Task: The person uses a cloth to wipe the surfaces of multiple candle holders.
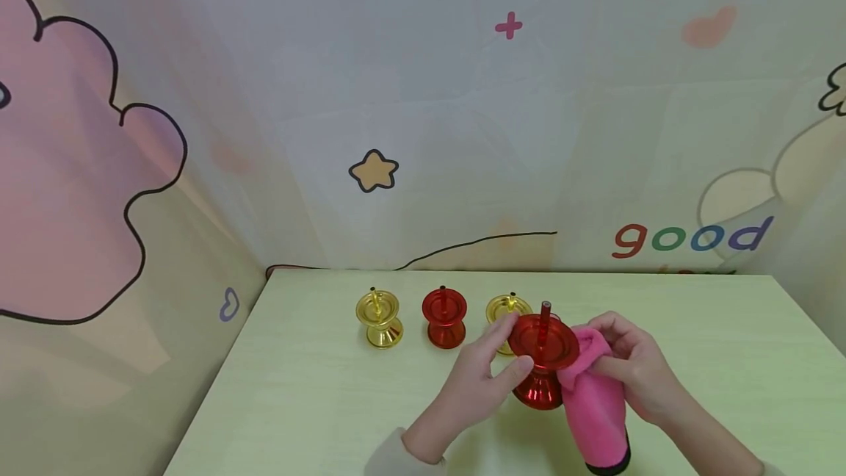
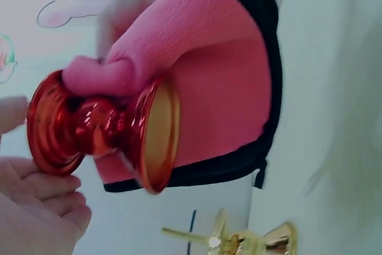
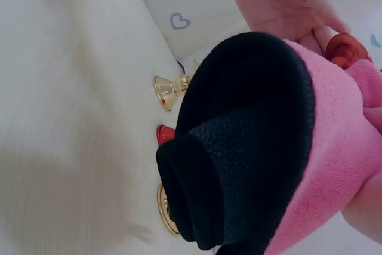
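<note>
My left hand (image 1: 472,380) holds a shiny red candle holder (image 1: 538,391) by its upper dish, thumb on the near side and fingers along the far rim. The holder is raised over the table, its spike upward and its hollow base showing in the left wrist view. In my right hand (image 1: 641,373) is a pink fleece cloth (image 1: 595,421) with black edging, bunched between thumb and fingers. One fold of the cloth (image 2: 101,76) lies against the holder's narrow waist. The rest hangs down, and its dark inner side (image 3: 250,129) shows in the right wrist view.
Behind my hands a row stands on the pale table (image 1: 297,402): a gold candle holder (image 1: 383,333), a red candle holder (image 1: 446,333) and another gold candle holder (image 1: 505,307), partly hidden by my left hand. A printed cloth backdrop (image 1: 429,109) rises at the table's far edge.
</note>
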### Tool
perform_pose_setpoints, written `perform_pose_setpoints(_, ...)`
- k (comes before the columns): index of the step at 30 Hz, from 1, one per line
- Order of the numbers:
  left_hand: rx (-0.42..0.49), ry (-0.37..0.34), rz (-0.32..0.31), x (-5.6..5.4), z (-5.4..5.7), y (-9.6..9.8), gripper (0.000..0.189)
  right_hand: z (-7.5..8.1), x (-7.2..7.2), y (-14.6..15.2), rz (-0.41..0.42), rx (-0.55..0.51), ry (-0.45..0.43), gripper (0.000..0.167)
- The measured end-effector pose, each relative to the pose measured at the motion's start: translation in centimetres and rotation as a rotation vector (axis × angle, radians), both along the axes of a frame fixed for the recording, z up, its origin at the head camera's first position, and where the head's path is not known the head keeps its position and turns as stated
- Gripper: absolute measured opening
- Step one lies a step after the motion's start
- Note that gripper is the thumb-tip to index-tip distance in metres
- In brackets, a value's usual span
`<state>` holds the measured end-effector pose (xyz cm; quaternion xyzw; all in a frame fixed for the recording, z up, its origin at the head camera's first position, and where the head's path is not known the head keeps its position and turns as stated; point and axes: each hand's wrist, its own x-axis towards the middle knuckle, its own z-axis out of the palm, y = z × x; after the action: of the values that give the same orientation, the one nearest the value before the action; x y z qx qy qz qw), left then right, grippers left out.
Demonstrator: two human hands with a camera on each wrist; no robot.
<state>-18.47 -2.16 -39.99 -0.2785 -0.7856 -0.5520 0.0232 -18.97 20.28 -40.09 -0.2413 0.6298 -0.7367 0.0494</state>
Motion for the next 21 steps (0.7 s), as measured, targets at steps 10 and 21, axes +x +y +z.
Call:
perform_pose_setpoints(10, 0.117, -0.096, -0.027, -0.3, -0.3, 0.4, 0.064, 0.1, 0.0, 0.1, 0.059, -0.007, 0.038, 0.041)
perform_pose_setpoints(21, 0.086, -0.162, -0.114, -1.0, 0.6, -0.7, 0.068, 0.1, -0.4, 0.7, 0.274, -0.173, -0.019, 0.045)
